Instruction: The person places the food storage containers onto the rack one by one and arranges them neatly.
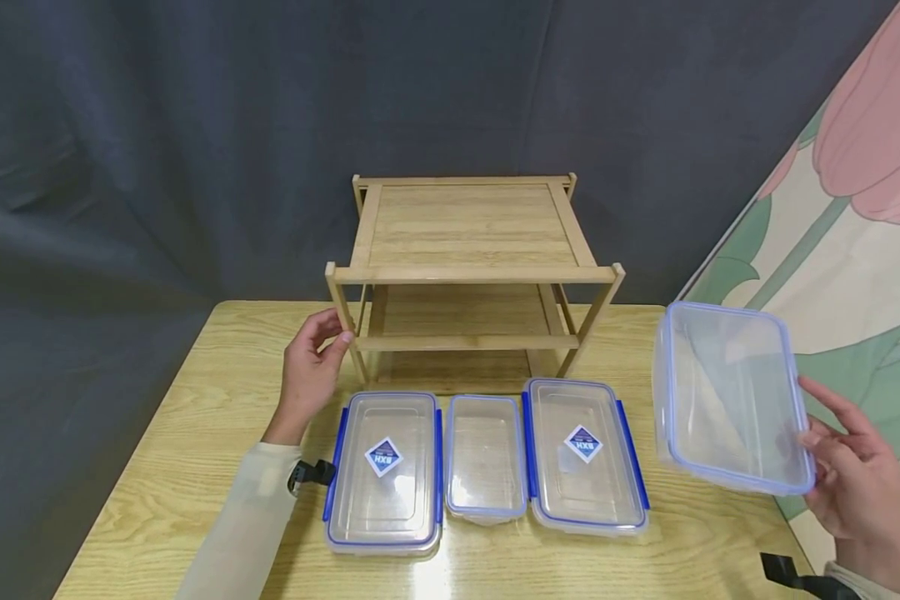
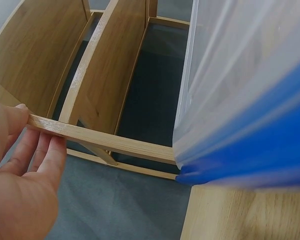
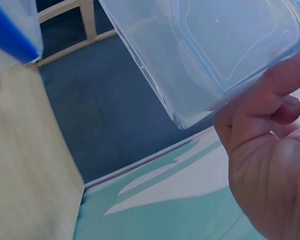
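A clear lidless-looking container (image 1: pixel 735 400) with a pale blue rim is held up off the table's right side by my right hand (image 1: pixel 851 467), thumb and fingers pinching its right edge. In the right wrist view that container (image 3: pixel 200 55) fills the top. My left hand (image 1: pixel 311 367) pinches the front left leg of a wooden shelf rack (image 1: pixel 472 225); the left wrist view shows thumb and fingers around the wooden bar (image 2: pixel 105 136). Before the rack lie two lidded containers with blue clips, the left one (image 1: pixel 390 508) and the right one (image 1: pixel 570 492), with a smaller clear container (image 1: pixel 486 454) between them.
The wood-grain table (image 1: pixel 195 433) carries everything. A dark curtain (image 1: pixel 450 83) hangs right behind the rack, and a flowered curtain (image 1: pixel 870 275) borders the right side. Diamond-shaped labels mark the two clipped lids.
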A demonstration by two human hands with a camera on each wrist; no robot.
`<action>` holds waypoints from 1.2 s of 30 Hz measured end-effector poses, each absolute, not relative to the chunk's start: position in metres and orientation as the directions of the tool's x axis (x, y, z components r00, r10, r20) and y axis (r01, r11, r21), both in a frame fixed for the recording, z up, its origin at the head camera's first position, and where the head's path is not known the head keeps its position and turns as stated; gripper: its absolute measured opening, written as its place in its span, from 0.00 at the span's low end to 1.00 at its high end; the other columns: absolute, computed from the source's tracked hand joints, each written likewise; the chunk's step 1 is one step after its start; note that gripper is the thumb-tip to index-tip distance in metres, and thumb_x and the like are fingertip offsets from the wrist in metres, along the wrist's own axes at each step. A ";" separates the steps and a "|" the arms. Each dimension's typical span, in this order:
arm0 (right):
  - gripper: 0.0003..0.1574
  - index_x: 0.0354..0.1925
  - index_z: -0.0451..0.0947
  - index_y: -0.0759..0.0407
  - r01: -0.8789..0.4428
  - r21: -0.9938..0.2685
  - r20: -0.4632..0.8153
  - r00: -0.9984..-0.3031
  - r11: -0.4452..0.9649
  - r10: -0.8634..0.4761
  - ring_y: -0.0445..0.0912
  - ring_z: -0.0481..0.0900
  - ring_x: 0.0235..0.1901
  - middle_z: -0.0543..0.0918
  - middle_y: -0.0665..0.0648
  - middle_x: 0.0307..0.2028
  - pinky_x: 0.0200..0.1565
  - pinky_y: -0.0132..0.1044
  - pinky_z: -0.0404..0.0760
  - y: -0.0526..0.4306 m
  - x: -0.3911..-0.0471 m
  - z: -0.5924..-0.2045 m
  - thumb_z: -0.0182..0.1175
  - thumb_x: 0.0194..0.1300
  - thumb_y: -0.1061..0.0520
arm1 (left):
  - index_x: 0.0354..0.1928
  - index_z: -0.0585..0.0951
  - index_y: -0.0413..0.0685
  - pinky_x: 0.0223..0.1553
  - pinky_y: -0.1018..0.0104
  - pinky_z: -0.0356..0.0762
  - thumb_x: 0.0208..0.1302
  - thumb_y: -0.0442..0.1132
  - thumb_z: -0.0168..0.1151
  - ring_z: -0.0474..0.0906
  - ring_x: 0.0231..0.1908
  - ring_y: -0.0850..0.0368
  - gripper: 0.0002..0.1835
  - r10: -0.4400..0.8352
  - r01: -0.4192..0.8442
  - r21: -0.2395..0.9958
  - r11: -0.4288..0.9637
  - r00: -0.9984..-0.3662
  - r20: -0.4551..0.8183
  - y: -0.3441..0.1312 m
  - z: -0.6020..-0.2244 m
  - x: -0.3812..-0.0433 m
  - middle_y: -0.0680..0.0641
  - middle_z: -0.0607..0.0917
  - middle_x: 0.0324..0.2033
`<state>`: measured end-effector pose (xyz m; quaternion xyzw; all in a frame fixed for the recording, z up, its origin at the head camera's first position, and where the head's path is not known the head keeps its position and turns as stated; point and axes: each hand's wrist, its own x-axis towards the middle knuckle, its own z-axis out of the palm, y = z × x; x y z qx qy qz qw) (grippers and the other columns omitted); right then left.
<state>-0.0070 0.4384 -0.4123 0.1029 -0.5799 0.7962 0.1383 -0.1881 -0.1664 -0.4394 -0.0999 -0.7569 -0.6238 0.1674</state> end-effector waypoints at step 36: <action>0.37 0.78 0.61 0.68 -0.438 -0.763 0.438 -0.891 -0.475 0.118 0.49 0.85 0.20 0.90 0.69 0.46 0.10 0.31 0.64 0.415 -0.071 -0.299 0.28 0.77 0.78 | 0.63 0.78 0.36 0.53 0.80 0.82 0.76 0.29 0.61 0.82 0.53 0.63 0.17 -0.062 0.349 0.908 0.233 -0.926 0.372 -0.165 -0.439 -0.189 0.38 0.85 0.52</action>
